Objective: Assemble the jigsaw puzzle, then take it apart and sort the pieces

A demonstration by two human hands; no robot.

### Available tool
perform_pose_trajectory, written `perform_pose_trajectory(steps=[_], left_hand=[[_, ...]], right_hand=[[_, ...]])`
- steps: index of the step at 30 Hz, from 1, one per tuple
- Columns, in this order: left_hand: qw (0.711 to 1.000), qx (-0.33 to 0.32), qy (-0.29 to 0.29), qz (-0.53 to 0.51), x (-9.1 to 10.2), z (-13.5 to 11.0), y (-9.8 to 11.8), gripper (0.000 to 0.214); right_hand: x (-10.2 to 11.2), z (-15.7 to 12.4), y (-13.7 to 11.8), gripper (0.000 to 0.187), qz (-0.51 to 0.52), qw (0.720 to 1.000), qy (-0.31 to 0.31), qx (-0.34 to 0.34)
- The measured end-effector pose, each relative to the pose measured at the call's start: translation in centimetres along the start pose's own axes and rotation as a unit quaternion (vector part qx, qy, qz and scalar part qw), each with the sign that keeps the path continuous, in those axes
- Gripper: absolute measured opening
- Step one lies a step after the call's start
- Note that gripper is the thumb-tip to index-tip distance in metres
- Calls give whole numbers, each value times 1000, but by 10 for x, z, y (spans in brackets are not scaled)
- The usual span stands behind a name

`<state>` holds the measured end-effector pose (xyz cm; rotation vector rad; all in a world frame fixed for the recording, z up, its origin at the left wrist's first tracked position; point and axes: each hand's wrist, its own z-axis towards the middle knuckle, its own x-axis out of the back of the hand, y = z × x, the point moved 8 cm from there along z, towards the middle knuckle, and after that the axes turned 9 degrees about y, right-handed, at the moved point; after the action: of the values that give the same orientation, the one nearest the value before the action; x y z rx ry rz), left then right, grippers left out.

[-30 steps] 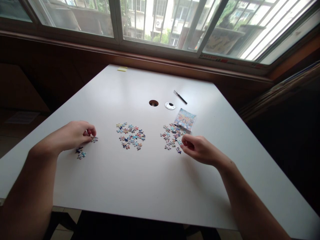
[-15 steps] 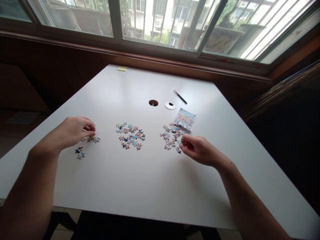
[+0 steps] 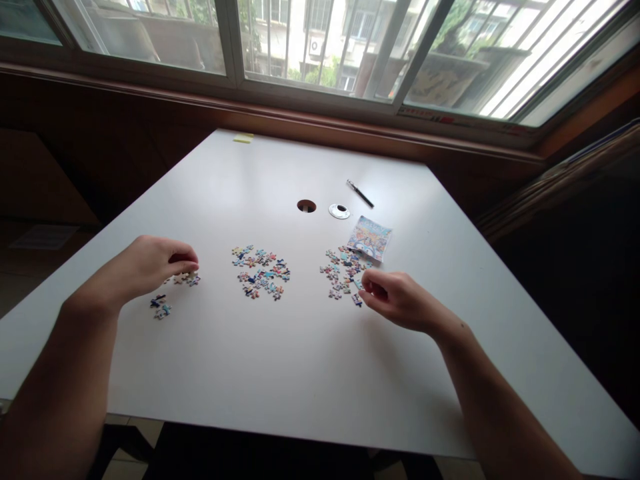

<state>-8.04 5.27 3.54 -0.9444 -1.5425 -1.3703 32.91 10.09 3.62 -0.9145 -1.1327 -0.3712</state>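
My left hand [image 3: 155,263] is closed, thumb and fingertips together just over a small cluster of jigsaw puzzle pieces [image 3: 188,279] on the left. Whether a piece is between those fingers cannot be made out. Several more puzzle pieces [image 3: 161,307] lie nearer to me, below that hand. At the right edge of another jigsaw pile [image 3: 340,272], my right hand [image 3: 397,293] is curled in a pinch. A light blue piece [image 3: 358,284] shows by its fingertips; I cannot tell if it is held. Between the hands lies a larger spread of mixed-colour puzzle pieces [image 3: 263,273].
A printed picture packet [image 3: 371,239] lies beside the right pile on the white table [image 3: 250,373]. Farther back are a black pen [image 3: 361,193], a round cable hole [image 3: 307,206] and its silver cover [image 3: 339,211]. Yellow paper [image 3: 243,138] lies near the far edge, before a window.
My left hand has shifted slightly right, its fingertips now over the right end of the left cluster. My right hand stays in nearly the same place.
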Motion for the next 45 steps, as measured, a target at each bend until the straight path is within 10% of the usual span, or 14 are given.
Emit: perform_pose_trajectory(steps=[12, 16, 21, 24, 45], left_hand=[[995, -50, 79, -30, 11, 1, 1, 26], [947, -210, 177, -167, 8, -12, 63, 20], [839, -395, 115, -356, -39, -57, 171, 24], [805, -448, 123, -370, -57, -78, 200, 32], [801, -487, 196, -289, -62, -91, 195, 43]], right_hand=[[1, 1, -2, 16, 7, 1000, 3, 0], [-8, 1, -19, 16, 78, 997, 14, 14], [-41, -6, -64, 14, 261, 963, -22, 59], [-51, -9, -81, 15, 300, 951, -6, 80], [-53, -11, -81, 22, 331, 943, 16, 35]])
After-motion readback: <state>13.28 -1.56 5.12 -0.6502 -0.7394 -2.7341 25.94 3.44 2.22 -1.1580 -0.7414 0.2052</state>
